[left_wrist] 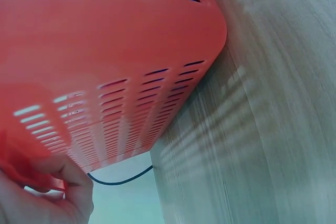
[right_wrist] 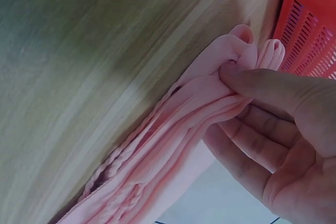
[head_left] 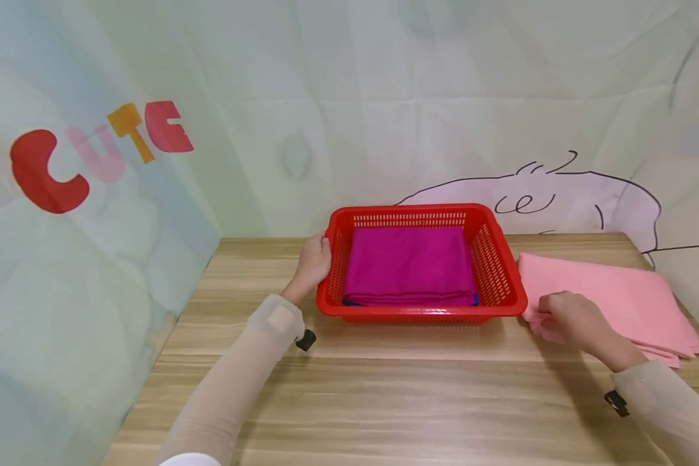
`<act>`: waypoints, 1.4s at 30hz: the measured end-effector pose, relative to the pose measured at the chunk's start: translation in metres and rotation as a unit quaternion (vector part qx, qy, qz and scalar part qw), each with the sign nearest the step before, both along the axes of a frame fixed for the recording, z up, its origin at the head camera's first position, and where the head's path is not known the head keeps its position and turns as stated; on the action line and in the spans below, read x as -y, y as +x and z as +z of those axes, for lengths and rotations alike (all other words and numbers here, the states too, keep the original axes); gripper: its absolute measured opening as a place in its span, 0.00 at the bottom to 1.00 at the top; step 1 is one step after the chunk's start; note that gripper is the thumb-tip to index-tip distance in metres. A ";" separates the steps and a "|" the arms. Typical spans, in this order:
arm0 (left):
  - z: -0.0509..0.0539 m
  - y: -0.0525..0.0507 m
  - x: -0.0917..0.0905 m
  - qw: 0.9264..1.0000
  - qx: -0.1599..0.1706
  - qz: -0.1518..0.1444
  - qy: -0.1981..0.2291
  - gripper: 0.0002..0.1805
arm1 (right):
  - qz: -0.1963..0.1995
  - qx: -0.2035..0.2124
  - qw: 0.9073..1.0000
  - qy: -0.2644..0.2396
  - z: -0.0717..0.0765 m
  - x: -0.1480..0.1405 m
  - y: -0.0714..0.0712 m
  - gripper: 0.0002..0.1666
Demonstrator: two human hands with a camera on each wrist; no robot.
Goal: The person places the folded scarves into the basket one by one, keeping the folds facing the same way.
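Note:
A red perforated basket (head_left: 419, 311) stands on the table, with a folded magenta cloth (head_left: 408, 265) in it and a strip of blue beneath that cloth. My left hand (head_left: 314, 260) grips the basket's left rim; in the left wrist view the fingers of that hand (left_wrist: 47, 187) curl round the red edge. Right of the basket lies a folded pink cloth (head_left: 611, 291). My right hand (head_left: 576, 320) pinches its near left corner. In the right wrist view, the thumb of this hand (right_wrist: 247, 95) presses on the layered pink folds (right_wrist: 173, 129), with the fingers beneath.
The wooden table (head_left: 384, 401) reaches back to a pale printed curtain (head_left: 326, 116) with coloured letters at the left and a line drawing behind the basket. Bare wood shows in front of the basket and to its left.

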State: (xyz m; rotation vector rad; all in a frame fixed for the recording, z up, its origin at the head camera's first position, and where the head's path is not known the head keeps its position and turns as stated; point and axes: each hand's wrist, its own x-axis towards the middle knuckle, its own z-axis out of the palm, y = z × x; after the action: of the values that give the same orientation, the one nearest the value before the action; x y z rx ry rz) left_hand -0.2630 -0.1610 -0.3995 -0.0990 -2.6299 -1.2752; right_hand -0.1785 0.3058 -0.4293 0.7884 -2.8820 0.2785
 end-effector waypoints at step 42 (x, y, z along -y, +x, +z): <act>-0.002 0.002 0.000 1.000 0.002 -0.009 0.007 0.18 | 0.021 0.068 0.997 -0.003 0.008 0.001 0.023 0.17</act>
State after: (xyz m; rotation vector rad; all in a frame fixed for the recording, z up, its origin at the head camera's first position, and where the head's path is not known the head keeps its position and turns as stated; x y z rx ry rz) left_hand -0.2613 -0.1609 -0.4014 -0.1181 -2.6288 -1.2993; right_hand -0.1557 0.3049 -0.4215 0.8613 -2.9929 0.3582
